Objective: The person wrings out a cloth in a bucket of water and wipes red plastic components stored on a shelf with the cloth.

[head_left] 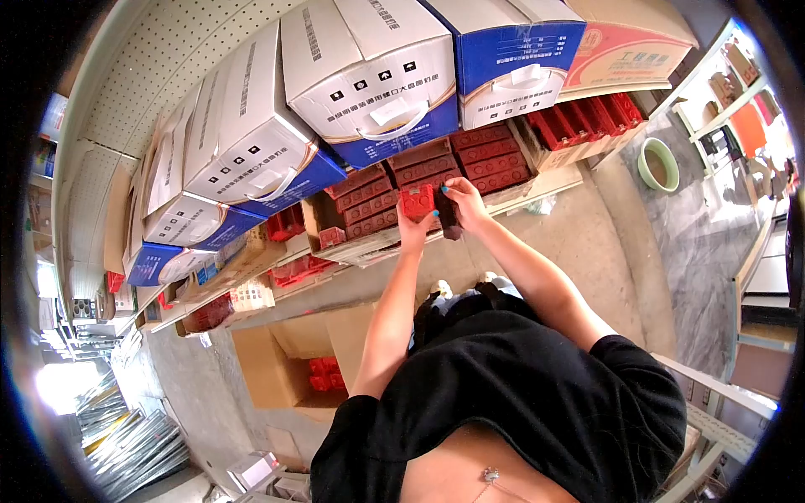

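My left hand (414,231) is closed on a red plastic electrical box (417,201), holding it up in front of the shelf. Beside it, my right hand (467,204) is closed around a narrow, dark item (450,223) that hangs downward; its kind is unclear. Just behind both hands, an open carton holds rows of stacked red boxes (490,158). A single red box (332,237) sits at that carton's left end.
Large white-and-blue cartons (369,80) stand on the shelf above. More red boxes (583,120) fill a carton to the right. An open cardboard box (267,356) with red pieces is on the floor at left. A green bucket (658,164) stands at right.
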Available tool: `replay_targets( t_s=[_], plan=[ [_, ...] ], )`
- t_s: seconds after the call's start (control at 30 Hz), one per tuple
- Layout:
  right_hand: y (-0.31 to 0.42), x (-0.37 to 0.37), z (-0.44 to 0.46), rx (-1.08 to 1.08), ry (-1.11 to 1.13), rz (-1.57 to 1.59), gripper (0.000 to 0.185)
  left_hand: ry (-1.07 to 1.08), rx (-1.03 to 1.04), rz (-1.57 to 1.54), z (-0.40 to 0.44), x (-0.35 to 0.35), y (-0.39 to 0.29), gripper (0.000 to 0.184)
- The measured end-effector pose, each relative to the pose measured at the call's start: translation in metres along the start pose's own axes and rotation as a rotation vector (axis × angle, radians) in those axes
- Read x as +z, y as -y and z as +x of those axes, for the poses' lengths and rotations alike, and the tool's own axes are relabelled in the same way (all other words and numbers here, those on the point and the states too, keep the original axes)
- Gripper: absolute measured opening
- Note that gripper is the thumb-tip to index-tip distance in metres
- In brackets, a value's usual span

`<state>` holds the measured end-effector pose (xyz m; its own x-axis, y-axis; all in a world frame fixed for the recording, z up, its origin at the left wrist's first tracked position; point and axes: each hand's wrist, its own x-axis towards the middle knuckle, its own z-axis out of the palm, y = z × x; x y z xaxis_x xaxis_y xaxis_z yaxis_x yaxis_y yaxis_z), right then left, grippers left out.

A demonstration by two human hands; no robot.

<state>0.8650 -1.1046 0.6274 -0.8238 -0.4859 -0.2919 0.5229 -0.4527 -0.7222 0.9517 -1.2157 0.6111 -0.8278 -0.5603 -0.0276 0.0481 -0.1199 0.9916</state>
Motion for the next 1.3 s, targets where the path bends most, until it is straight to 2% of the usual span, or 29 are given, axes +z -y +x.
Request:
replay_targets(
  t_s=[0.1, 0.13, 0.17, 0.23, 0.37, 0.43, 0.5, 0.53, 0.57, 0.63, 0.67, 0.73, 0.83, 0.9, 0.97, 1.0, 1.07, 1.1, 1.17, 1.27, 1.3],
  plan=[
    [0.001, -0.005, 0.006, -0.009, -0.097, 0.23, 0.008, -0.072, -0.07, -0.196, 0.007, -0.016, 0.018, 0.067],
    [0.006, -0.01, 0.005, 0.015, -0.109, 0.311, 0.009, -0.086, -0.188, -0.329, 0.004, -0.02, 0.017, 0.059],
    [0.009, -0.011, 0.007, 0.019, -0.19, 0.41, 0.007, -0.1, -0.215, -0.421, 0.001, -0.024, 0.016, 0.057],
    [0.019, -0.021, 0.01, 0.127, -0.194, 0.591, 0.012, -0.127, -0.27, -0.605, -0.001, -0.031, 0.014, 0.055],
    [0.011, -0.039, 0.018, 0.1, 0.031, 0.616, 0.024, 0.011, -0.378, -0.751, 0.008, -0.057, 0.043, 0.053],
    [0.02, -0.015, 0.006, 0.157, 0.037, 0.608, 0.026, 0.066, -0.356, -0.757, 0.001, -0.046, 0.023, 0.053],
    [0.025, 0.011, -0.002, 0.214, -0.004, 0.551, 0.02, 0.065, -0.371, -0.833, 0.0, -0.038, 0.01, 0.054],
    [0.026, 0.026, -0.009, 0.111, -0.056, 0.488, 0.009, 0.082, -0.333, -0.87, 0.001, -0.031, 0.003, 0.054],
    [0.014, 0.029, -0.001, 0.044, -0.08, 0.378, 0.007, 0.097, -0.294, -0.907, 0.002, -0.021, -0.005, 0.054],
    [-0.005, 0.032, 0.008, -0.171, -0.095, 0.05, 0.015, 0.053, -0.276, -0.905, 0.005, -0.012, -0.007, 0.053],
    [-0.012, 0.027, 0.009, -0.42, -0.177, -0.643, 0.017, -0.005, -0.298, -0.865, 0.007, -0.01, -0.006, 0.052],
    [-0.002, 0.036, -0.008, -0.455, -0.064, -0.851, 0.015, -0.068, -0.329, -0.878, 0.012, -0.007, -0.001, 0.051],
    [0.002, 0.042, -0.023, -0.733, 0.107, -1.076, 0.013, -0.03, -0.371, -1.012, 0.011, -0.005, 0.005, 0.051],
    [-0.003, 0.035, -0.025, -0.807, 0.212, -1.224, 0.013, 0.063, -0.326, -1.047, 0.009, -0.004, 0.004, 0.056],
    [0.019, 0.043, -0.044, -0.895, 0.101, -1.602, 0.022, 0.115, -0.28, -1.064, 0.004, -0.001, -0.014, 0.06],
    [0.017, 0.038, -0.044, -0.723, 0.073, -1.649, 0.033, 0.046, -0.314, -0.969, 0.006, -0.005, -0.014, 0.065],
    [0.001, 0.016, -0.032, -0.434, 0.28, -1.318, 0.042, -0.001, -0.333, -0.797, -0.002, -0.001, -0.039, 0.064],
    [-0.001, 0.012, -0.032, -0.286, 0.353, -1.175, 0.045, 0.054, -0.33, -0.726, 0.002, -0.009, -0.021, 0.065],
    [-0.001, 0.002, -0.031, -0.295, 0.437, -1.204, 0.044, 0.095, -0.361, -0.629, 0.006, -0.021, -0.005, 0.066],
    [0.002, -0.012, -0.025, -0.369, 0.572, -1.251, 0.043, 0.055, -0.47, -0.577, -0.003, -0.02, -0.029, 0.073],
    [0.004, -0.015, -0.021, -0.403, 0.62, -1.266, 0.042, -0.027, -0.421, -0.637, 0.0, -0.026, -0.016, 0.074]
  ],
)
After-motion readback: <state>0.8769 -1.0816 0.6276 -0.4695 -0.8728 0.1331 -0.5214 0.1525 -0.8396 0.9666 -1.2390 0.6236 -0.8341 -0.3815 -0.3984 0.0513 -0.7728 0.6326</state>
